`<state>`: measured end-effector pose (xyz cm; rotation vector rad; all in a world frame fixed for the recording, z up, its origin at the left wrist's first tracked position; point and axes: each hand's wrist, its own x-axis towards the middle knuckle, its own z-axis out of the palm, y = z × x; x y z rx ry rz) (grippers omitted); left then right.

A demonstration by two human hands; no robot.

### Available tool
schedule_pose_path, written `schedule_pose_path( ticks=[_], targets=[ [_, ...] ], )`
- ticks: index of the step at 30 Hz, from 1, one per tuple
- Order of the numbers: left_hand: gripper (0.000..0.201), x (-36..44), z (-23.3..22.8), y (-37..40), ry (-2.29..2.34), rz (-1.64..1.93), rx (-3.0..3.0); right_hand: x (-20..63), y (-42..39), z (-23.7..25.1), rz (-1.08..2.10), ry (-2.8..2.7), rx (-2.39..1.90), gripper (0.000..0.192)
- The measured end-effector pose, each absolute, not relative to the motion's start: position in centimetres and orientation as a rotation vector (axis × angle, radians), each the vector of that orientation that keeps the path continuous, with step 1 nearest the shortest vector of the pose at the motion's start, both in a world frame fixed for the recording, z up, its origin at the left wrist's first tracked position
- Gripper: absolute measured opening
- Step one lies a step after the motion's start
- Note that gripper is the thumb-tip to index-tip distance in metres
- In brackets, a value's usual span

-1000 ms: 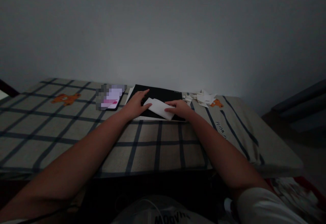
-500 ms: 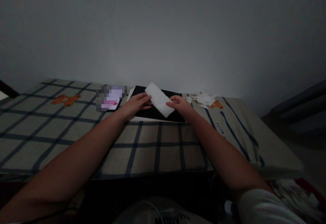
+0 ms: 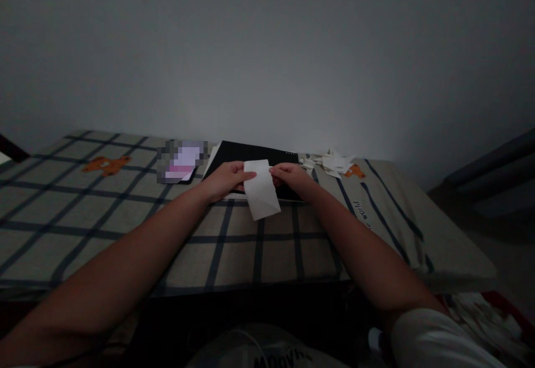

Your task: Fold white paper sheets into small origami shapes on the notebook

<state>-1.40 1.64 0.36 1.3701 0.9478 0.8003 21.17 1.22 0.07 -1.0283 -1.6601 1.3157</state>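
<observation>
A folded white paper strip (image 3: 261, 191) hangs upright between my two hands, lifted off the surface. My left hand (image 3: 225, 179) pinches its top left corner and my right hand (image 3: 291, 176) pinches its top right corner. Behind the hands a black board (image 3: 251, 155) lies flat on a checked cloth (image 3: 125, 217) with orange bear prints. The paper's lower end points down towards me, in front of the board's near edge.
A phone (image 3: 182, 161) with a lit screen lies left of the black board. A heap of white paper scraps (image 3: 330, 161) sits to the board's right near the wall. The cloth-covered surface drops off at the right edge (image 3: 438, 245). A bare wall stands close behind.
The paper strip was pressed flat on the black board, then lifted and turned. It now hangs vertically from both hands, nearer to me.
</observation>
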Motion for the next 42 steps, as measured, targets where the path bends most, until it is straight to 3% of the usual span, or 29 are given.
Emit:
schedule_pose_path(
  ticks=[13,22,32,42],
  targets=[
    [0.029,-1.0,0.5,1.4,0.945,0.782,1.245,20.4,1.3,0.0,1.382,-1.391,-1.064,0.017],
    [0.017,-0.8,0.8,1.0,1.071,0.846,1.303,19.9,1.6,-0.7,1.446,-1.297,-1.051,0.020],
    [0.033,-0.9,0.2,1.6,0.992,0.911,1.292,19.9,1.8,-0.9,1.303,-1.377,-1.074,0.021],
    [0.023,-0.9,0.2,1.6,1.015,0.963,1.273,19.9,1.8,-1.0,1.286,-1.400,-1.052,0.027]
  ],
)
